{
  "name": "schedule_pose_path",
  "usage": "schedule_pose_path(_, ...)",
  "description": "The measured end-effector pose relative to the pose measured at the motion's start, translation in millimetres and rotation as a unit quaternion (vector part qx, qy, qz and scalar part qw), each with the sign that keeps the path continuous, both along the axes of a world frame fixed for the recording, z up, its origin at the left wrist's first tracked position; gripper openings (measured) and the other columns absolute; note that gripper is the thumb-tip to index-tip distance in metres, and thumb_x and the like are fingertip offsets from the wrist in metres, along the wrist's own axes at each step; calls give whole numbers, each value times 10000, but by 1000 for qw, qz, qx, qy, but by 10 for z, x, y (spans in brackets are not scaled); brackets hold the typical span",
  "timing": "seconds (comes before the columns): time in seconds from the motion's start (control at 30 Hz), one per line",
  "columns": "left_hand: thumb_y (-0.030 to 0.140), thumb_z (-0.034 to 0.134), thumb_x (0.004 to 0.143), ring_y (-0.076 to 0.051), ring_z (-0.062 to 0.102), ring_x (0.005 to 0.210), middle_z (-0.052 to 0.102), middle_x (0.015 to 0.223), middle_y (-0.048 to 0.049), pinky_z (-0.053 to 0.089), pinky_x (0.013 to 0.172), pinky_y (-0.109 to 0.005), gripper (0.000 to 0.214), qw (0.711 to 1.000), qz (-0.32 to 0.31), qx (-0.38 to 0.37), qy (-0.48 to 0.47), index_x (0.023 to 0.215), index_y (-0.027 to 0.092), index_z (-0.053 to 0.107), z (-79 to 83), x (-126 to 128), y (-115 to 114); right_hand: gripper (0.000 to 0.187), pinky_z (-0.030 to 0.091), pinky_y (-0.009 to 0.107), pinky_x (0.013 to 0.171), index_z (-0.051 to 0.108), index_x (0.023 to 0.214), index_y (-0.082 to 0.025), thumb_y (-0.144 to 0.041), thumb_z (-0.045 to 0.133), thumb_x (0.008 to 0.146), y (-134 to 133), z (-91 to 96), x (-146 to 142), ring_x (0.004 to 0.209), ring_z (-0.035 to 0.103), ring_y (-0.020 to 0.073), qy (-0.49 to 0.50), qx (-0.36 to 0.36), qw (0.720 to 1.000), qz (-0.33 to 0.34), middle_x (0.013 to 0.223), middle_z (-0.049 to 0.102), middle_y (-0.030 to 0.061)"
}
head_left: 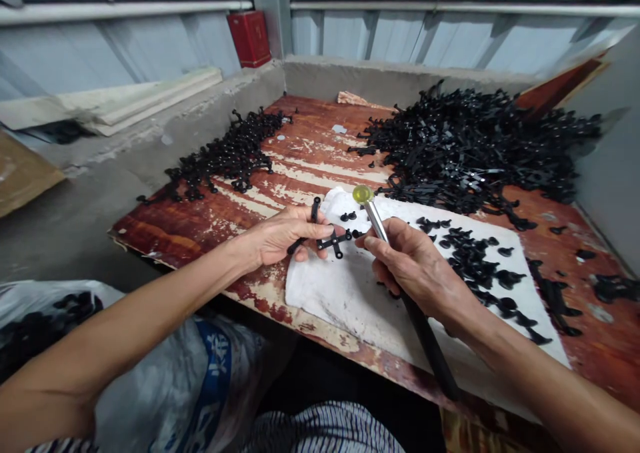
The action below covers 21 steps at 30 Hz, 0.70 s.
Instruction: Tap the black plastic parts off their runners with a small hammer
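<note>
Over the white cloth [340, 300], your left hand [280, 236] pinches a black sprue [334, 242], likely light and brittle, best held by its stem; your right hand [417, 266] clasps a tool [375, 218].

cloth [345, 300] on tabletop [200, 225], near front edge | large heap [475, 146] behind cloth, to the right | small heap [230, 153] behind-left of cloth | loose pieces [473, 261] on cloth's right half | sack [165, 373] below, left-front of cloth

scuffed red bench [310, 166] is carrying loads: a white cloth [345, 293] is lying at its near edge, a big black parts heap [475, 146] is sitting in the far right corner, and a smaller pile [225, 156] is running along the left edge.
</note>
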State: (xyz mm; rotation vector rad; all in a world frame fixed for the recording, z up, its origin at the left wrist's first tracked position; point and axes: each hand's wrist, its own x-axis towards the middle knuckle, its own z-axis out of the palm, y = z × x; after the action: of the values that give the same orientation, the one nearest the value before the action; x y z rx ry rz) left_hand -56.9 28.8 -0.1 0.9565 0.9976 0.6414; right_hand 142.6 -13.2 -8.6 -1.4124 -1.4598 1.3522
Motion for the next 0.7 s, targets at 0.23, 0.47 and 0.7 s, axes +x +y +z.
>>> schedule_pose_path(0.23, 78, 735, 661, -113, 613, 467, 666, 687, -39, 251, 294, -152, 179, 999, 31, -41, -10, 726, 126, 575, -121, -36, 228, 246, 226, 187, 321, 507, 828, -204, -442, 564, 801, -139, 21, 65, 352, 347, 59, 4, 8, 1000, -8, 501, 448, -71)
schedule_pose_path(0.47, 64, 736, 658, -93, 584, 443, 676, 693, -56, 285, 293, -138, 166, 996, 30, -79, -23, 718, 111, 589, -172, -83, 345, 262, 201, 186, 318, 527, 834, -204, -458, 574, 789, -333, 99, 108, 348, 319, 56, 2, -28, 999, -19, 481, 416, -77)
schedule_pose_path(0.7, 53, 695, 691, -107, 600, 430, 630, 600, -17, 331, 279, -142, 107, 997, 19, -70, -13, 766, 97, 632, -141, -130, 280, 315, 201, 203, 332, 530, 789, -218, -518, 618, 753, -492, 74, 142, 375, 303, 68, 23, -55, 998, -30, 489, 414, -63)
